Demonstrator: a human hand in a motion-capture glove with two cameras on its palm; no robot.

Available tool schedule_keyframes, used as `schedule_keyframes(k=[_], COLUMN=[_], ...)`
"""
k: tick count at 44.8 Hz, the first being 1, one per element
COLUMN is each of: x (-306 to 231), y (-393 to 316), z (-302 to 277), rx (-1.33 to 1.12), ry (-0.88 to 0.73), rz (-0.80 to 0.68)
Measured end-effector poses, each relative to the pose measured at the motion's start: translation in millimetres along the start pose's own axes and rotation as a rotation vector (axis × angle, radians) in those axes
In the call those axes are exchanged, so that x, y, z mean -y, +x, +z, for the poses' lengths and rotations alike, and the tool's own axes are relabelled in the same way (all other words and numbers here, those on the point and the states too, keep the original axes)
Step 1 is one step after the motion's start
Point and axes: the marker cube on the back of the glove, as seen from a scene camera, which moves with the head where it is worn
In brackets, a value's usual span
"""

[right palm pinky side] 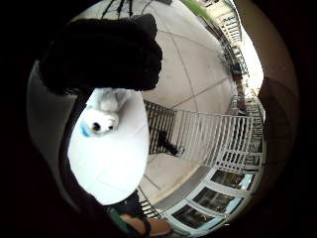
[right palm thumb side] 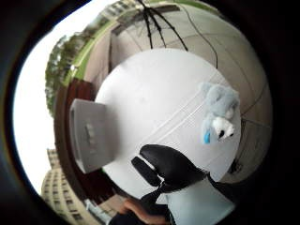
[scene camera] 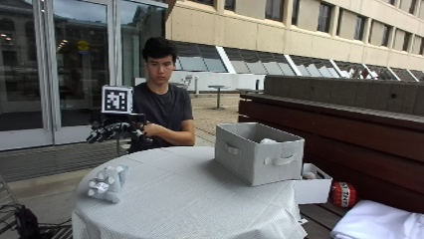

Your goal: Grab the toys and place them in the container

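Note:
A grey and white plush toy (scene camera: 106, 183) lies near the edge of the round table (scene camera: 185, 199), on its white cloth. The palm views show the same toy (right palm pinky side: 101, 116) (right palm thumb side: 218, 117) on the cloth below the hand. My gloved right hand (scene camera: 112, 130) hovers in the air above and behind the toy, apart from it, holding nothing; its fingers (right palm pinky side: 104, 54) hang loosely curled and the thumb (right palm thumb side: 171, 166) sticks out. The grey fabric container (scene camera: 258, 152) (right palm thumb side: 89, 136) stands on the far side of the table from the toy, with something white (scene camera: 267, 141) inside.
The person sits behind the table, bare left hand (scene camera: 150, 130) held near the chest. A small white box (scene camera: 311, 186), a red object (scene camera: 342, 194) and a white cloth (scene camera: 377, 224) lie on the wooden bench beside the table.

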Motion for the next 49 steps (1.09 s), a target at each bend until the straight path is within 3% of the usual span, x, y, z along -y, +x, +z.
schedule_keyframes(k=[25,39,49], x=[-2.5,-8.2,-14.2], y=[28.6,26.2,30.5], z=[116.1,134.2,128.1], rx=[0.061,-0.045,-0.188], ry=[-0.219,-0.371,-0.373], rz=[0.010,-0.003,-0.044])
